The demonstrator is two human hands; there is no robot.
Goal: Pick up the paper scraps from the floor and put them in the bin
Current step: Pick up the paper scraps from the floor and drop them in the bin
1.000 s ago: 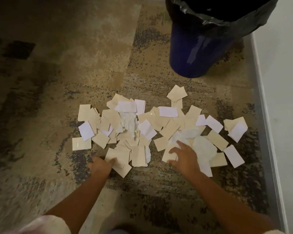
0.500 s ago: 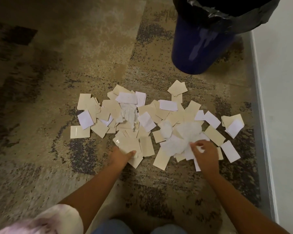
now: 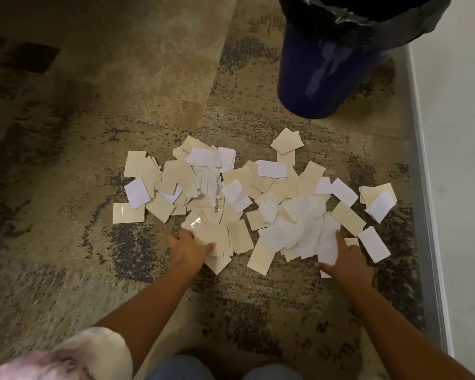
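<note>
Gripping now: my left hand [image 3: 188, 249] pinches the near edge of a small stack of tan cards, thumb on top and fingers mostly hidden under them, at lower centre of the frame.
Right hand: my right hand [image 3: 346, 266] lies spread on the white sheets at lower right, index finger straight and pressing the paper, thumb out to the side; it closes on nothing that I can see.
Paper scraps: the paper scraps [image 3: 258, 193] lie in a loose, overlapping heap across the middle of the frame, tan rectangles mixed with white slips and a few crumpled tissue-like pieces.
Bin: the bin [image 3: 321, 78], dark blue with a black liner folded over its rim, stands at upper right, apart from the far edge of the heap.
Floor: the rug [image 3: 93, 133] is mottled tan and dark; a pale wall [image 3: 455, 160] runs down the right edge.
Handling: I judge the scraps very light and thin; the cards look fairly stiff and a bit glossy, so they may slide off each other, while the crumpled pieces are soft.
Where to hold: I would rake both hands inward and clamp the bunch from its two sides, since single flat cards look hard to lift off pile.
Progress: nearly the whole heap is still on the floor.
</note>
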